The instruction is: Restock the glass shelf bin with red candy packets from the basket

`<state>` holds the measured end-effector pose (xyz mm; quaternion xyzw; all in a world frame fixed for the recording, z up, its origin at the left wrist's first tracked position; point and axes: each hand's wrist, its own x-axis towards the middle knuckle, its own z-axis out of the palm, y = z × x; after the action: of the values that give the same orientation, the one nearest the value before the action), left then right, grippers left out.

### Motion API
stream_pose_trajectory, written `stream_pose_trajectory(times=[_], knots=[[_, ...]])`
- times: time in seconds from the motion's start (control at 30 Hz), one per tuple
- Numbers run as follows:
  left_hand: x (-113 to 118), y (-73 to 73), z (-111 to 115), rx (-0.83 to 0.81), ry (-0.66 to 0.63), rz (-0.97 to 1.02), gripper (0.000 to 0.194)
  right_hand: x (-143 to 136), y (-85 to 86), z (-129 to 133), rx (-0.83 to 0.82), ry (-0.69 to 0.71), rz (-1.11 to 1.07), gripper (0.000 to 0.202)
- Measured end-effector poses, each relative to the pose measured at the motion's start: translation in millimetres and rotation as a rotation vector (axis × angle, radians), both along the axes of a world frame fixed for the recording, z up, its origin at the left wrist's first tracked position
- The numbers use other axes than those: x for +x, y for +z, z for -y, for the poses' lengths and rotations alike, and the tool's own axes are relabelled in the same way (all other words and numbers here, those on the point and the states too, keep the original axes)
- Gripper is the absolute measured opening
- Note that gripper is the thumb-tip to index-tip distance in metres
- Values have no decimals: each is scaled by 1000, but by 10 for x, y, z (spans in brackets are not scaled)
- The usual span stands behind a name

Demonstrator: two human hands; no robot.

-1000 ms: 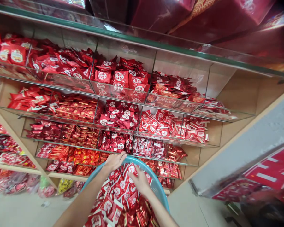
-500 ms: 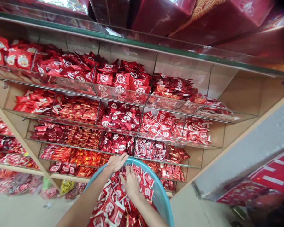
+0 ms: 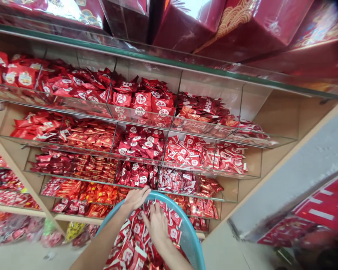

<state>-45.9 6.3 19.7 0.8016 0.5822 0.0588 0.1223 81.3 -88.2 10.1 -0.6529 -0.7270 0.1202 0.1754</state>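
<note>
A blue plastic basin [image 3: 195,236] stands in front of me, heaped with small red-and-white wrapped packets [image 3: 132,240]. My left hand [image 3: 138,198] grips the basin's far rim, its fingers curled over the edge and partly hidden. Inside, my right hand [image 3: 157,222] rests palm down on the packets near the far wall. Its fingers are stretched out with the thumb apart, and I see nothing held in it. Just beyond the basin, a shelf compartment carries dark red packets with white labels [image 3: 136,174].
Tiered glass-fronted shelves [image 3: 95,153] with several compartments of red packets rise behind the basin. Large dark red boxes [image 3: 191,26] sit on the glass shelf above. Bagged goods [image 3: 19,228] lie on the floor at left. A grey wall [image 3: 307,176] and red printed packages [image 3: 323,206] are at right.
The view has shifted slightly, so the shelves appear a little lower and further left. My right hand's fingers have lifted and straightened somewhat over the packets. My left hand stays on the rim.
</note>
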Motion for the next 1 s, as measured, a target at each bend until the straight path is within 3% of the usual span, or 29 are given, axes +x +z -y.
stream_pose_trajectory(times=[0.1, 0.23, 0.33, 0.4, 0.5, 0.7, 1.0], knots=[[3, 14, 7, 4, -3, 2, 61, 127, 201, 0, 32, -14, -21, 43], [5, 27, 16, 7, 4, 1, 59, 443, 757, -133, 252, 15, -177, 40], [2, 36, 27, 16, 6, 0, 61, 735, 1264, -403, 488, 90, -284, 33], [-1, 42, 35, 24, 5, 2, 62, 908, 1552, -646, 579, 81, -221, 30], [-4, 46, 44, 32, 6, 7, 61, 1092, 1828, -1022, 475, 28, -34, 30], [-5, 40, 42, 43, 8, 18, 61, 1209, 1913, -1479, 200, 20, 91, 42], [0, 29, 35, 34, 22, 75, 59, 1143, 1940, -1566, 121, 2, 222, 43]])
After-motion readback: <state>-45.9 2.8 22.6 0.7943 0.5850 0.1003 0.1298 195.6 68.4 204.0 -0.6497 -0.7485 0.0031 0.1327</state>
